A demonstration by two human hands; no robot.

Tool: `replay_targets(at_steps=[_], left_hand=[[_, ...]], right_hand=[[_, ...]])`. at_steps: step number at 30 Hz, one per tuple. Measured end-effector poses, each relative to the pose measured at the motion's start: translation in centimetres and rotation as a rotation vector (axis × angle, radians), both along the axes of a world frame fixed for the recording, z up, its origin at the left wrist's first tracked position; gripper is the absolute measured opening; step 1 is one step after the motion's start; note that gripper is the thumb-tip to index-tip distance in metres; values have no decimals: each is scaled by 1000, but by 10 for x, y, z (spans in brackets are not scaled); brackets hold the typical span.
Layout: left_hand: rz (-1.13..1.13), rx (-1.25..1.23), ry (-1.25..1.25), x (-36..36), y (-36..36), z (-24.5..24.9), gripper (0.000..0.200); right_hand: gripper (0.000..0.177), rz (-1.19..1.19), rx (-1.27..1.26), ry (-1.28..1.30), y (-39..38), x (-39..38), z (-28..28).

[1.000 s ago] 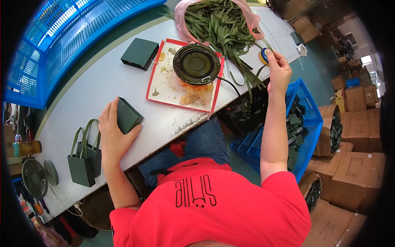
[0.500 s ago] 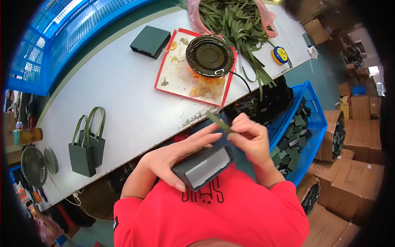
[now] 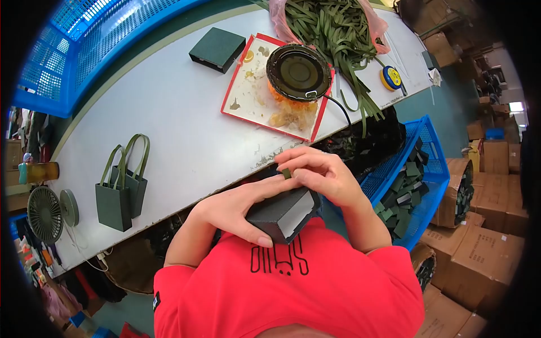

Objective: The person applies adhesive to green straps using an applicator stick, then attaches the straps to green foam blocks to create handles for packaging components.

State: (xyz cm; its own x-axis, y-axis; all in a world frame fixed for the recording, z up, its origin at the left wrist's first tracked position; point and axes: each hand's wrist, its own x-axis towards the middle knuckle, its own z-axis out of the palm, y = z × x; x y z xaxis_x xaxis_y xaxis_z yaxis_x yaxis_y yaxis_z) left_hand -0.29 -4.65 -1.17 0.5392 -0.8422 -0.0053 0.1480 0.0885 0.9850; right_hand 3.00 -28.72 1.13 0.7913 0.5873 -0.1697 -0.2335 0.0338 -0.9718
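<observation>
My left hand [image 3: 234, 211] grips a small dark green paper bag [image 3: 280, 212], open mouth toward my chest, held in front of my red shirt below the table edge. My right hand [image 3: 319, 176] is curled over the bag's top edge and pinches the end of a green ribbon strip [image 3: 286, 173] against it. The rest of the strip is hidden under my fingers.
On the white table [image 3: 169, 124] stand two finished green bags with handles [image 3: 120, 188], a flat green bag [image 3: 217, 49], a red-edged tray [image 3: 253, 93] holding a round black glue pot [image 3: 297, 71], a pink sack of green strips [image 3: 332, 28], a yellow-blue tape roll [image 3: 390, 78]. Blue baskets [image 3: 420, 169] and cardboard boxes [image 3: 490, 236] sit on the right.
My left hand lifted the bag off the table to my chest. My right hand came back from the far strips with one strip and now presses it onto the bag's edge.
</observation>
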Motion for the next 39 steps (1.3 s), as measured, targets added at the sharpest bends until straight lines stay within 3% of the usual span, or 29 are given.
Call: replay_targets(at_steps=[2, 5, 8, 11, 13, 15, 18, 25, 39], left_hand=[[0, 38, -113, 1, 0, -2, 114], [-25, 108, -119, 2, 0, 4, 113], [61, 40, -177, 0, -1, -2, 111], [199, 126, -357, -1, 12, 16, 108], [407, 386, -485, -7, 26, 24, 104], [642, 799, -640, -8, 32, 30, 106], [784, 1119, -795, -1, 53, 15, 95], [811, 1136, -670, 0, 61, 11, 93], [832, 1120, -721, -1, 62, 5, 92]], right_hand=[[18, 85, -69, 174, 1, 3, 7], [15, 72, -75, 207, 2, 1, 3], [13, -28, 17, 146, 7, -5, 1], [17, -310, 220, 67, 7, -2, -18], [21, -337, 226, 73, -5, 9, -21], [21, -396, 168, 67, -11, 21, -21], [22, -503, 81, 121, -9, 34, -18], [22, -535, 92, 118, -8, 57, -25], [18, -578, -12, 144, 1, 75, -26]])
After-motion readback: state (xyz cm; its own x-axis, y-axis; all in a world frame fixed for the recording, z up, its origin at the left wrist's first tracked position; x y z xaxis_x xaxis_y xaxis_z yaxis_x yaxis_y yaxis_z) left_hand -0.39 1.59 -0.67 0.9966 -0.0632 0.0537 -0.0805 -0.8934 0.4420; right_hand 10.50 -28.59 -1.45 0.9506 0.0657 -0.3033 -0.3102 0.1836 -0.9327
